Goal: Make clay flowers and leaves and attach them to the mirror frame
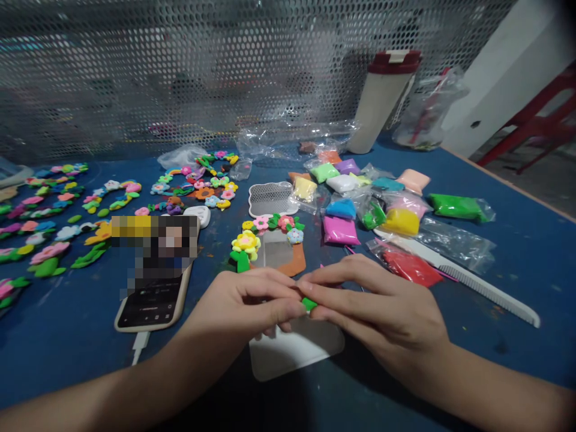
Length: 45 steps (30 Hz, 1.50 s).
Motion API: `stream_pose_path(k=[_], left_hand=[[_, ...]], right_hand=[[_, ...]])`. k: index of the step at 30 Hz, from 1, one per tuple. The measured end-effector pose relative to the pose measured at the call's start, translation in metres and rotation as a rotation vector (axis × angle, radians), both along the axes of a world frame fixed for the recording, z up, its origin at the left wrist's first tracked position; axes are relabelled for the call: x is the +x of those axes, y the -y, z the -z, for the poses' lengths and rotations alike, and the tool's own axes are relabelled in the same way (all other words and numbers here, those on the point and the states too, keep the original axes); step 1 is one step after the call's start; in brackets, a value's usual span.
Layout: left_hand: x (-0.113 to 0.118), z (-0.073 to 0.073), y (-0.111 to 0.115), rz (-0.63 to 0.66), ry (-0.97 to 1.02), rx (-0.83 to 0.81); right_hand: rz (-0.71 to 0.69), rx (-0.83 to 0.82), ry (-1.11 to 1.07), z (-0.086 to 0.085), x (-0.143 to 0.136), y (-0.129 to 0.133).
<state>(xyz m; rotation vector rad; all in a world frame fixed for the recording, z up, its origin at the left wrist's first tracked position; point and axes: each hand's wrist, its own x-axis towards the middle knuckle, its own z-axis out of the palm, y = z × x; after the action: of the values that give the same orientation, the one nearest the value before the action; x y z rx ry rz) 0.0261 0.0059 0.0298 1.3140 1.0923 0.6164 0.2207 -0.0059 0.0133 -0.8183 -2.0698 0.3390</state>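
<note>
Between the fingertips of both hands is a small piece of green clay (pixel 308 304). My left hand (pixel 256 303) pinches it from the left with the thumb in front. From the other side my right hand (pixel 382 309) closes its thumb and fingers on it. Partly covered by my hands, a white translucent board (pixel 297 357) lies below them. Just beyond stands or lies an orange-backed mirror (pixel 294 261), its edge set with clay flowers such as a yellow flower (pixel 245 242) and green leaves. My fingers hide its lower edge.
Bagged colored clay, including a magenta packet (pixel 340 230) and red packet (pixel 411 267), lies right of center near a white comb (pixel 486 291). A tumbler (pixel 382 102) stands behind. Left are a charging phone (pixel 155 300) and several clay flower pieces (pixel 49 252). Perforated metal (pixel 180 78) borders the back.
</note>
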Motion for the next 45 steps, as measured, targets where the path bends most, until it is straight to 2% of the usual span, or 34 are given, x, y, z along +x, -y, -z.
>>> stream_pose_path(k=[4, 7, 11, 13, 15, 18, 22, 24, 26, 29, 30, 32, 34, 40, 45], left_hand=[[0.000, 0.001, -0.002, 0.015, -0.041, -0.075], [0.000, 0.001, -0.001, -0.011, -0.060, -0.073], [0.001, 0.002, 0.002, -0.038, -0.051, 0.090], [0.000, 0.003, 0.004, -0.042, -0.033, 0.174], [0.000, 0.003, 0.006, -0.038, -0.025, 0.184], [0.002, 0.001, 0.006, -0.023, -0.019, 0.105], [0.004, -0.002, 0.005, -0.083, -0.068, 0.097], [0.003, -0.003, 0.003, -0.081, -0.116, 0.220], [0.000, -0.004, 0.003, -0.084, -0.185, 0.444], [-0.005, -0.002, 0.005, -0.076, -0.286, 0.862], [-0.006, -0.002, 0.008, -0.063, -0.321, 0.959], [-0.007, -0.001, 0.012, -0.032, -0.388, 1.044], [-0.005, -0.001, 0.016, -0.030, -0.431, 1.018], [0.003, -0.012, 0.019, -0.124, -0.394, 0.830], [0.000, -0.010, 0.015, -0.103, -0.310, 0.880]], right_hand=[[-0.011, 0.004, -0.007, 0.001, -0.001, 0.000], [-0.030, -0.070, -0.051, 0.003, -0.003, -0.001], [-0.088, -0.319, -0.158, 0.005, -0.006, -0.002], [-0.118, -0.387, -0.197, 0.006, -0.007, -0.003], [-0.121, -0.372, -0.204, 0.007, -0.006, -0.003], [-0.094, -0.312, -0.187, 0.006, -0.004, -0.003], [-0.040, -0.279, -0.212, 0.002, -0.003, -0.004], [-0.026, -0.300, -0.230, -0.001, -0.003, -0.004], [-0.033, -0.380, -0.257, -0.004, -0.003, -0.004], [-0.068, -0.606, -0.309, -0.007, -0.003, -0.004], [-0.087, -0.690, -0.330, -0.008, -0.003, -0.004], [-0.130, -0.830, -0.365, -0.008, -0.004, -0.003], [-0.167, -0.901, -0.384, -0.007, -0.005, -0.001], [-0.239, -0.900, -0.362, -0.004, -0.006, -0.002], [-0.307, -0.928, -0.424, -0.001, -0.004, -0.003]])
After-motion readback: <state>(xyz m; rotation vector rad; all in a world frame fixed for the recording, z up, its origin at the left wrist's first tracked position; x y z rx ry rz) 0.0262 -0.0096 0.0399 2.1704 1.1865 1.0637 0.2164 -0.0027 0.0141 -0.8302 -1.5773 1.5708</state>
